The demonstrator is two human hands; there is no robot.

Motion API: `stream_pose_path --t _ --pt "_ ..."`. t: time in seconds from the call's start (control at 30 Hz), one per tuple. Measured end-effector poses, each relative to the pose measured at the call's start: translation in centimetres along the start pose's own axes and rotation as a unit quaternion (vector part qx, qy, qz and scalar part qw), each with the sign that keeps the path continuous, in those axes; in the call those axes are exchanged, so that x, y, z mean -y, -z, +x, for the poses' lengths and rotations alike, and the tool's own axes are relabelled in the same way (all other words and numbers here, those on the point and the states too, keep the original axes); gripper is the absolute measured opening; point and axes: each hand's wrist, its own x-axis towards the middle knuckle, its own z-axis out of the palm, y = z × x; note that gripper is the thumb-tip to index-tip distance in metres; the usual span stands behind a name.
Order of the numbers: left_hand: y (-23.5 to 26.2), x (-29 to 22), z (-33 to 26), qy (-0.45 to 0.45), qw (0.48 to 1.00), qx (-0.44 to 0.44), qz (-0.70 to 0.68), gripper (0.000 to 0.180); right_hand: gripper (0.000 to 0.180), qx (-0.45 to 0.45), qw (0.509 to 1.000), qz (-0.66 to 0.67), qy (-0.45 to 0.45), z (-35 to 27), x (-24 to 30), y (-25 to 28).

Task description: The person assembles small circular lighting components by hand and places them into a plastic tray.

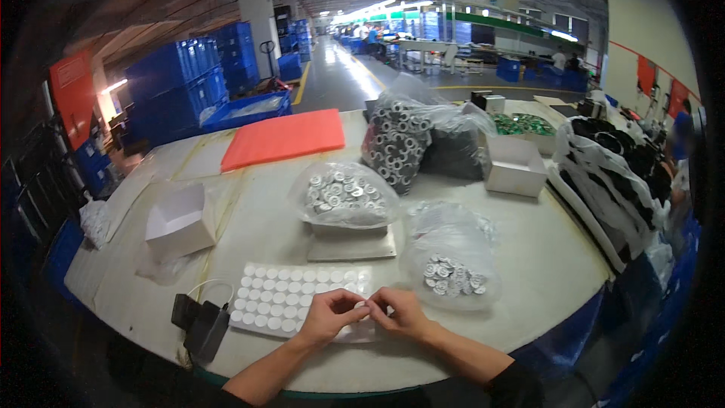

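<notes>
My left hand point(332, 316) and my right hand point(398, 313) meet fingertip to fingertip, both pinched closed. Whatever sits between the fingers is too small and covered to name; a whitish bit shows there. Under and beside the left hand lies a sheet of round white stickers point(276, 296) in rows, its right end bare and shiny. Beyond the hands, a clear plastic bag of silvery round parts point(343, 195) rests on a flat metal box point(351, 243). Another clear bag point(451, 257) with similar parts lies right of my hands.
Left of the sheet are a black power adapter point(205, 331) with cable and an open white box point(180, 223). Farther back lie red foam sheets point(285, 138), a bag of grey ring-shaped parts point(396, 143), another white box point(515, 168) and green circuit boards point(521, 124). Black parts in bags point(612, 174) stand right.
</notes>
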Motion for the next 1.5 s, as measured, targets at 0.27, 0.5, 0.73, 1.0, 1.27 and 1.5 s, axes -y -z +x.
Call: stream_pose_path --t 0.27,0.5,0.73,1.0,1.27,1.5 --pt "1.7 1.3 0.3 -0.015 0.998 -0.041 -0.046 0.007 0.024 -0.046 0.958 -0.248 -0.134 -0.7 0.4 6.8" --pt "1.8 0.9 1.0 -0.026 0.994 -0.063 -0.091 0.009 0.023 -0.065 0.891 -0.399 -0.208 -3.5 -1.1 10.8" --pt "2.7 1.1 1.2 -0.035 0.987 -0.141 -0.071 0.014 0.019 -0.132 0.902 -0.341 -0.231 -1.6 -2.0 12.3" --pt "3.5 -1.9 6.0 -0.112 0.980 -0.118 0.115 0.021 0.013 -0.287 0.934 -0.183 -0.109 0.8 -4.4 10.7" --pt "8.7 -5.8 22.3 -0.134 0.862 -0.244 0.424 0.028 0.014 -0.211 0.960 -0.095 -0.158 -1.0 -5.9 9.0" --pt "7.3 -4.8 15.0 -0.248 0.790 -0.160 0.538 0.018 0.017 -0.246 0.957 0.053 -0.147 -0.3 -4.0 9.6"
